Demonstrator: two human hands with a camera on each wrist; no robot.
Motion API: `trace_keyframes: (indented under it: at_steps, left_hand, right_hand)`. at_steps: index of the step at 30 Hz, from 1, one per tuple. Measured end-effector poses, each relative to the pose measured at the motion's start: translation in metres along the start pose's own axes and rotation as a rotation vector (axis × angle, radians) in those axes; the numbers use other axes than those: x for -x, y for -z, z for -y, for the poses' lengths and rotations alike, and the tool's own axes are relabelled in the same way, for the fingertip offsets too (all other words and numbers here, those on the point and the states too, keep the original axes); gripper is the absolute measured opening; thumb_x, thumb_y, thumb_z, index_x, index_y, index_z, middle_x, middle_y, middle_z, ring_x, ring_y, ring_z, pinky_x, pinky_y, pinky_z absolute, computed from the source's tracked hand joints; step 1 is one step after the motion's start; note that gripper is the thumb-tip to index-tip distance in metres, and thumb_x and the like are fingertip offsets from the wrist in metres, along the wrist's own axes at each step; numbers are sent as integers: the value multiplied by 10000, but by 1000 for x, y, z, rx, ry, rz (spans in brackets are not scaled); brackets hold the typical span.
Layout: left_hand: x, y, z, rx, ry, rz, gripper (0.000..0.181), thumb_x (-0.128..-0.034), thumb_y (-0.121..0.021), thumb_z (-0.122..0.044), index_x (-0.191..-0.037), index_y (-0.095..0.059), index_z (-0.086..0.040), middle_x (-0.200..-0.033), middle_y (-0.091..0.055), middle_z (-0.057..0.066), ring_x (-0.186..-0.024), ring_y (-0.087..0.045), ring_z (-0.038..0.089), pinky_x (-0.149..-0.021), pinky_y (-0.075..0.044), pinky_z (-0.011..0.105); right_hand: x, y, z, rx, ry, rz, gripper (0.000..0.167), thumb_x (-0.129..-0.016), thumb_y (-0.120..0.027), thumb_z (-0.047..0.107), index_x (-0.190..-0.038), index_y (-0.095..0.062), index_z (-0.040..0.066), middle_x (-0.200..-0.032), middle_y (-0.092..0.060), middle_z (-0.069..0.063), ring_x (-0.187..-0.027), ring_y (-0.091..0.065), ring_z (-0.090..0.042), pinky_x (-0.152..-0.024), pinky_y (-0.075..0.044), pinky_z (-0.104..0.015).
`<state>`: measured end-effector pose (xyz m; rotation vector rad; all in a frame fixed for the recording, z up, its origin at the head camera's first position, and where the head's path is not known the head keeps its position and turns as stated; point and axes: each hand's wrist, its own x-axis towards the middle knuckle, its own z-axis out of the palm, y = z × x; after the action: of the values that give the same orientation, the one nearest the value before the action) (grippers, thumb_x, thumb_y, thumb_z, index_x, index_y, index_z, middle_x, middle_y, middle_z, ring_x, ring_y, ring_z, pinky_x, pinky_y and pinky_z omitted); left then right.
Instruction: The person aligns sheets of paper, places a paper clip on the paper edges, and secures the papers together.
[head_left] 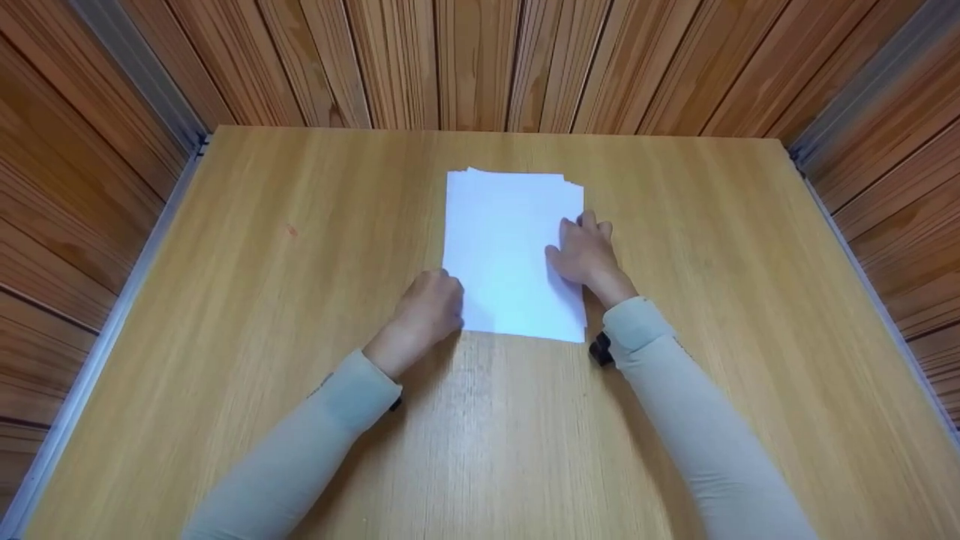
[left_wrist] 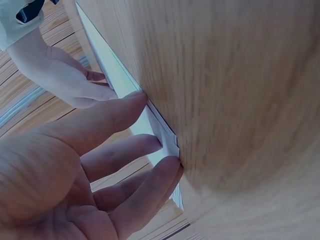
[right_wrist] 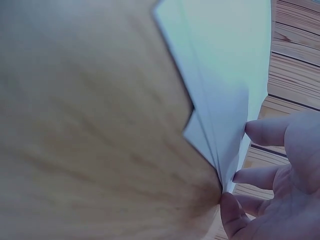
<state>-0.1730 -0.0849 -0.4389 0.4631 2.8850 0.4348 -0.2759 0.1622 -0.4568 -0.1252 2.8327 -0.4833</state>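
A stack of white paper sheets [head_left: 510, 255] lies flat on the table, its edges slightly uneven. My left hand [head_left: 427, 307] is at its near left corner. In the left wrist view, the left thumb [left_wrist: 120, 115] touches one edge and the curled fingers [left_wrist: 150, 185] hold round the corner. On the right side, my right hand [head_left: 585, 251] rests with spread, loosely bent fingers, the thumb over the top sheet. The right wrist view shows the right fingertips [right_wrist: 232, 212] against the edge of the skewed sheets [right_wrist: 220, 65].
The wooden table [head_left: 300, 187] carries a small reddish mark [head_left: 292, 230] left of the paper. Plank walls [head_left: 480, 67] stand behind and at both sides, with metal rails [head_left: 112, 337] along the side edges.
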Motion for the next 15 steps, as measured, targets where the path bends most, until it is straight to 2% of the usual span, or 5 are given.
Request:
trace_keyframes:
  at_steps: [5, 15]
  left_hand:
    - [1, 1, 0, 25, 4, -9, 63, -929, -748, 13, -964, -771, 61, -856, -676, 169, -755, -608, 271, -709, -579, 366]
    - [2, 0, -2, -33, -41, -17, 134, -927, -777, -23, -1006, -784, 85, -915, -733, 206, -773, -639, 273, -739, -603, 367]
  right_hand:
    - [0, 0, 0, -3, 4, -5, 678, -1100, -518, 322, -1639, -311, -33, -1644, -216, -301, -1367, -265, -454, -1085, -389, -528]
    - [1, 1, -4, 6, 27, 4, 692, -1092, -518, 312, -1642, -294, -43, -1662, -205, -314, -1405, -245, -455, -1125, -360, -542]
